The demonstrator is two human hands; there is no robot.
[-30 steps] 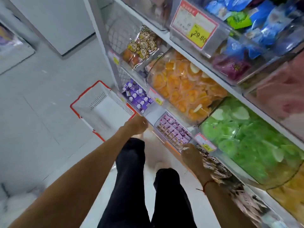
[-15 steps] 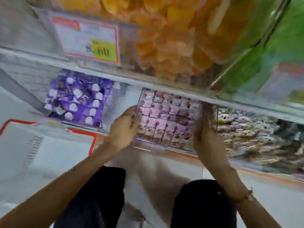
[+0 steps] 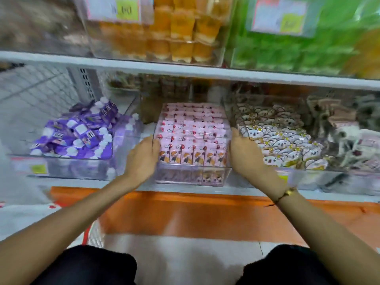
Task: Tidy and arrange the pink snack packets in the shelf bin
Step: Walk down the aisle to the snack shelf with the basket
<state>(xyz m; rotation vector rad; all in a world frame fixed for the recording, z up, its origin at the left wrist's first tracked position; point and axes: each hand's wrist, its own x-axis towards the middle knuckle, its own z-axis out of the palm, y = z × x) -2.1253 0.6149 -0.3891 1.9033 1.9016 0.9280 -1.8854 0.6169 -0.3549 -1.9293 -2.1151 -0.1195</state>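
On the lowest shelf, at the frame's centre, the pink snack packets [image 3: 192, 132] stand in neat rows inside a clear bin [image 3: 191, 175]. Half a second ago the hands were only arriving; now the left hand [image 3: 141, 159] grips the bin's 9 o'clock wall, fingers curled over its rim, and the right hand [image 3: 245, 155] lies against the 3 o'clock wall, its finger grip hidden. The bin looks framed for squaring up. Purple packets [image 3: 76, 134] lie toward 9 o'clock

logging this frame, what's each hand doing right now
left hand: grips the left wall of the clear bin.
right hand: holds the bin's right wall.
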